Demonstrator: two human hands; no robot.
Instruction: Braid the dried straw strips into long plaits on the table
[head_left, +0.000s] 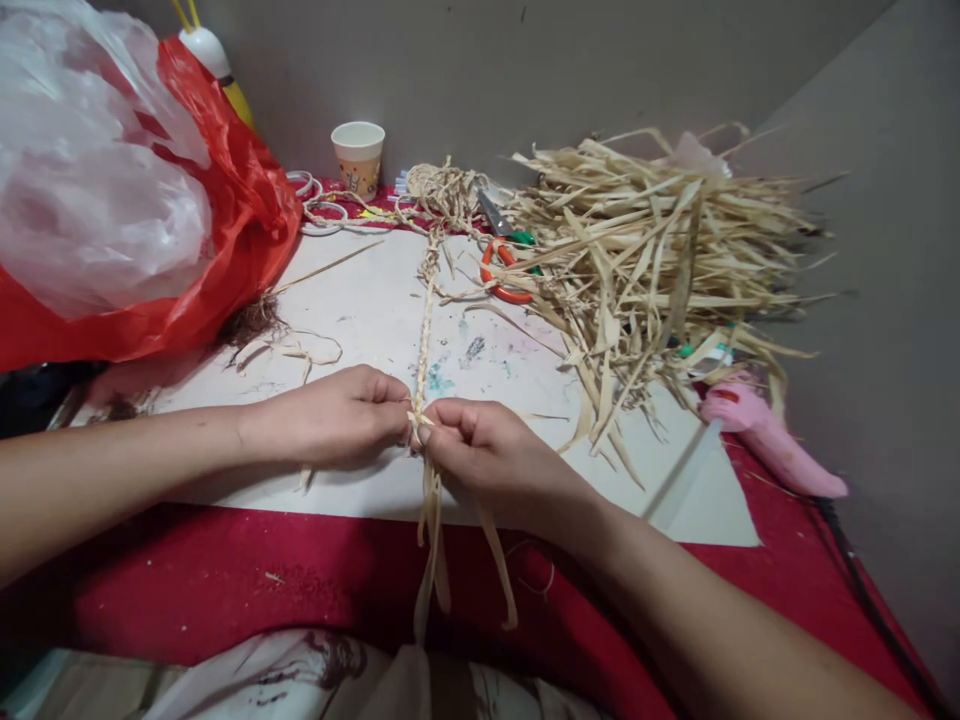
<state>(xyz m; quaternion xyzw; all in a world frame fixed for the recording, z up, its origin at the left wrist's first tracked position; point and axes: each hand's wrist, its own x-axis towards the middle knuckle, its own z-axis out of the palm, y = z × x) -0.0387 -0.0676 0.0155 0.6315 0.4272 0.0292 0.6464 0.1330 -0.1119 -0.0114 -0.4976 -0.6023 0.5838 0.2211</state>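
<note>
Red bench (225, 590): left hand (337, 415) and right hand (495, 455) are pinching my straw braid (424, 330).
Fingers are clamping loose strands (435, 540); I'm risking unravelling if they slacken.

Left hand (337, 415), right hand (487, 455) pinching braid (424, 330)

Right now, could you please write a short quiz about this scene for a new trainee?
1. True or false: the left hand and the right hand both pinch the braid.
2. Which colour are the handles of the scissors? A blue, B orange, C black.
3. Fill in: the loose strips below the hands lie over a ___ cloth.
Key: 1 true; 2 B; 3 red.
</note>
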